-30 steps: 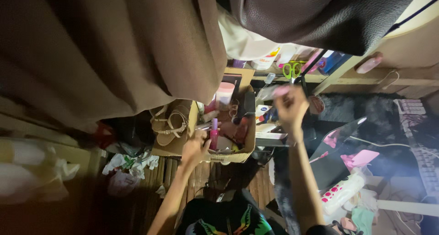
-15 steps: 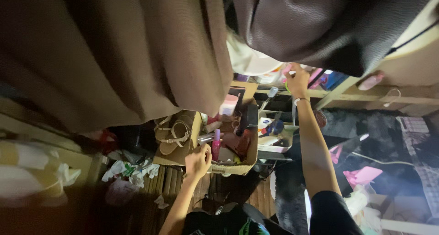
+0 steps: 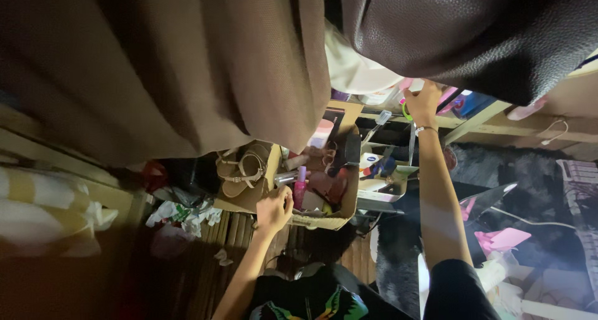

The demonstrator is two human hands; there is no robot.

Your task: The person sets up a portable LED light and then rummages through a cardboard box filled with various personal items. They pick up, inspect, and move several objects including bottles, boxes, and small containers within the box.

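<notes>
My left hand (image 3: 274,209) is curled on the near rim of an open cardboard box (image 3: 324,221). It sits beside a pink bottle (image 3: 301,188) and a small silver tube (image 3: 284,178). The box is crammed with small toiletries and cosmetics. My right hand (image 3: 423,102) reaches far up to a cluttered wooden shelf (image 3: 498,124). It closes around the green handles of a pair of scissors (image 3: 410,139), whose blades hang below the wrist. A thin band circles that wrist.
A brown curtain (image 3: 205,77) and a dark leather bag (image 3: 473,33) hang close overhead. Tan sandals (image 3: 240,170) lie left of the box. Crumpled wrappers (image 3: 180,214) litter the slatted floor. A pink folder (image 3: 501,239) and a laptop (image 3: 489,198) rest on dark fur at right.
My right hand has risen from above the box to the shelf and now grips the scissors. My left hand stays at the box rim. The view has moved closer.
</notes>
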